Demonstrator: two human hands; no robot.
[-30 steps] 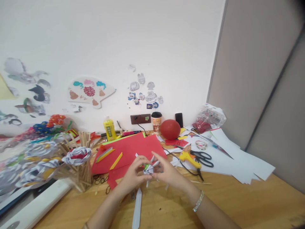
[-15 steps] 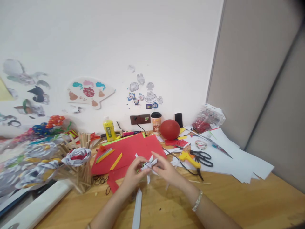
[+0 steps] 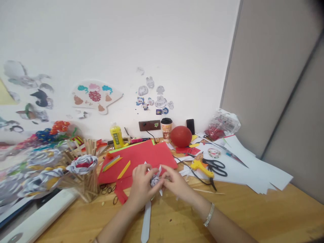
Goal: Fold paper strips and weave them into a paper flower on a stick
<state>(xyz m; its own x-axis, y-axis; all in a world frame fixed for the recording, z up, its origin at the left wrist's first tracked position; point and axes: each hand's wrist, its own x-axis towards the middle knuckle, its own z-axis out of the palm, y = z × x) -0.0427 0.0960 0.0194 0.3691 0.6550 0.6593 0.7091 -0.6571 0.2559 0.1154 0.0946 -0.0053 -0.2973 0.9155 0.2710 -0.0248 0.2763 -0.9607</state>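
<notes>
Both hands meet over the wooden table [image 3: 253, 216] and pinch a small folded paper flower [image 3: 155, 180] of white printed paper. My left hand [image 3: 141, 185] is closed round its left side. On the flower's right side, the fingers of my right hand [image 3: 176, 182] press it; that wrist wears a silver bracelet [image 3: 209, 214]. A white paper strip [image 3: 146, 221] lies on the table just below the hands. Red paper sheets [image 3: 138, 157] lie behind them.
A yellow glue gun [image 3: 201, 167] and black scissors [image 3: 216, 167] lie right of the hands, with white sheets [image 3: 253, 168] beyond. At the back stand a red ball [image 3: 181, 136], a paper cup [image 3: 166, 129] and a yellow bottle [image 3: 116, 136]. Wooden sticks with paper flowers [image 3: 83, 165] crowd the left.
The hands have closed in tighter round the paper flower and turned it; its points stick out less than before. Nothing else on the table has moved.
</notes>
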